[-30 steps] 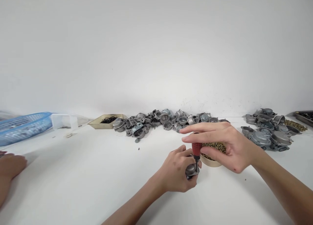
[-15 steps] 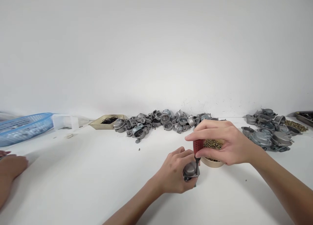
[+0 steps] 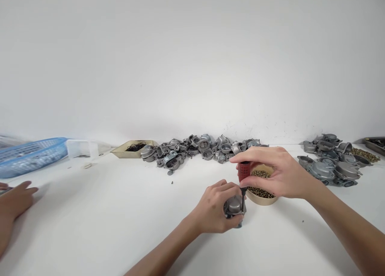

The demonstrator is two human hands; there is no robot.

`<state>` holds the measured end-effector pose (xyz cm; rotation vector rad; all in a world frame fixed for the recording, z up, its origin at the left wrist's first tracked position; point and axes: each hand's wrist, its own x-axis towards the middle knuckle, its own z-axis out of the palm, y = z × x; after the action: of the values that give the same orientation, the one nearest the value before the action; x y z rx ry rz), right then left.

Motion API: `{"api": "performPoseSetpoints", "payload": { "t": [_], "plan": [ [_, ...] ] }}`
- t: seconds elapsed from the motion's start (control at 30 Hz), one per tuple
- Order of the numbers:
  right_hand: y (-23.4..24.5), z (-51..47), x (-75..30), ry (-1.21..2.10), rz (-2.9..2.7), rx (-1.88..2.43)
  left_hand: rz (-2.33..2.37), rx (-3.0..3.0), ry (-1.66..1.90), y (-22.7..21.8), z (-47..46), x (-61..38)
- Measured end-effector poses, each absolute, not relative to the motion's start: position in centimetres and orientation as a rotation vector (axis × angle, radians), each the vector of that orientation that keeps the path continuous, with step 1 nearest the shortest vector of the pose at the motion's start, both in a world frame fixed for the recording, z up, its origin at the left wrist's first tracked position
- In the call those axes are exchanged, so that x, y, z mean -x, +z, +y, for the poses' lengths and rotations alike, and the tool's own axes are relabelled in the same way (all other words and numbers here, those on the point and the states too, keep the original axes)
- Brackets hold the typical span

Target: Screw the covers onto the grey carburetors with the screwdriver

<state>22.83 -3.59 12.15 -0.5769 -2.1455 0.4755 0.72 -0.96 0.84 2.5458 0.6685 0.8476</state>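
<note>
My left hand [image 3: 217, 207] is wrapped round a grey metal carburetor [image 3: 234, 205], its domed cover facing up, low over the white table. In my right hand [image 3: 270, 174] is a screwdriver [image 3: 244, 172] with a red and black handle, gripped between thumb and fingers. Its shaft points straight down, and the tip meets the right edge of the carburetor's cover; any screw under the tip is too small to make out. Just behind the carburetor stands a round tan bowl [image 3: 262, 200] of small brass-coloured screws [image 3: 261, 191], partly covered by my right hand.
Along the wall lies a heap of carburetors [image 3: 207, 148], with another pile [image 3: 323, 170] at right near loose screws [image 3: 363, 155]. A tan tray [image 3: 120, 152] holds black rings. At left are a blue basket [image 3: 33, 158] and another person's hand [image 3: 19, 200].
The screwdriver handle and my right fingers have shifted slightly, the tip staying on the carburetor's edge. At left the other person's hand has spread its fingers.
</note>
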Motion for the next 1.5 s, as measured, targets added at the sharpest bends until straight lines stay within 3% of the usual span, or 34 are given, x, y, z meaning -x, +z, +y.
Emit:
{"api": "performPoseSetpoints", "payload": {
  "t": [0.17, 0.4, 0.67, 0.87, 1.5],
  "plan": [
    [11.8, -3.4, -22.8, 0.33, -2.188, 0.553, 0.653, -2.534, 0.871, 0.7, -1.0, -0.8],
    [12.4, -3.9, -23.6, 0.659, -2.217, 0.495, 0.666, -2.534, 0.853, 0.6, -0.9, -0.8],
    [12.1, -3.8, -23.3, 0.339, -2.17, 0.67, 0.704, -2.52, 0.838, 0.8, -1.2, -0.9],
    [12.8, -3.8, -23.5, 0.609, -2.269, 0.423, 0.68, -2.479, 0.876, 0.6, -0.9, -0.9],
    [14.4, -5.4, -27.5, 0.446, -1.981, 0.94, 0.526, -2.457, 0.842, 0.4, -0.2, 0.1]
  ]
}}
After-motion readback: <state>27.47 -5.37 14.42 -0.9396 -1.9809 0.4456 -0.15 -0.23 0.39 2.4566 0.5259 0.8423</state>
